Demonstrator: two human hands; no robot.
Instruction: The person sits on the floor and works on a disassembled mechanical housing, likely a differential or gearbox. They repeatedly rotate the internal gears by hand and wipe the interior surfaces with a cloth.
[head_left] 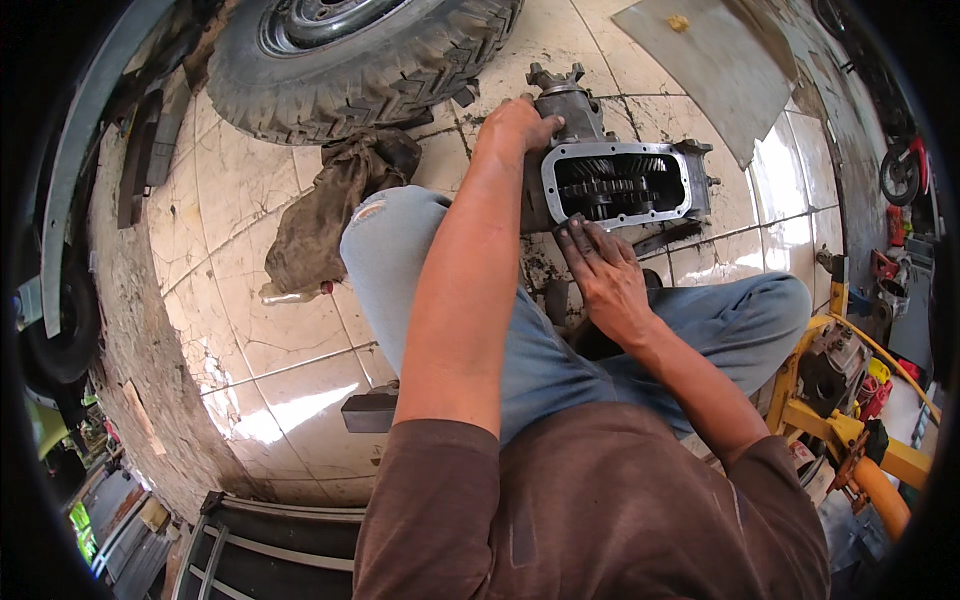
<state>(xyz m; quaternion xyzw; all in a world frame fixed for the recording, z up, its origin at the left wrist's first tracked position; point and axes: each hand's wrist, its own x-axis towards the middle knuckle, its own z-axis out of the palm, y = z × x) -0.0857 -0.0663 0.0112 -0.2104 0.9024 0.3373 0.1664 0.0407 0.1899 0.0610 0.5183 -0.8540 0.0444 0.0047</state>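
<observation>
An open metal gearbox housing [690, 165] lies on the tiled floor ahead of my knees, its dark gears [612, 185] showing through a rectangular opening. My left hand [515, 128] rests on the housing's far left end, fingers curled over the casing. My right hand [600, 272] lies flat with greasy fingers against the housing's near edge, just below the opening. Neither hand holds a tool. My jeans-clad knees [400, 235] frame the work.
A large knobby tyre [360, 60] stands at the top left with a dirty rag [325, 215] beside it. A grey sheet [710, 65] lies at the top right. Yellow machinery [860, 430] crowds the right edge, and a dark block [368, 410] sits by my left thigh.
</observation>
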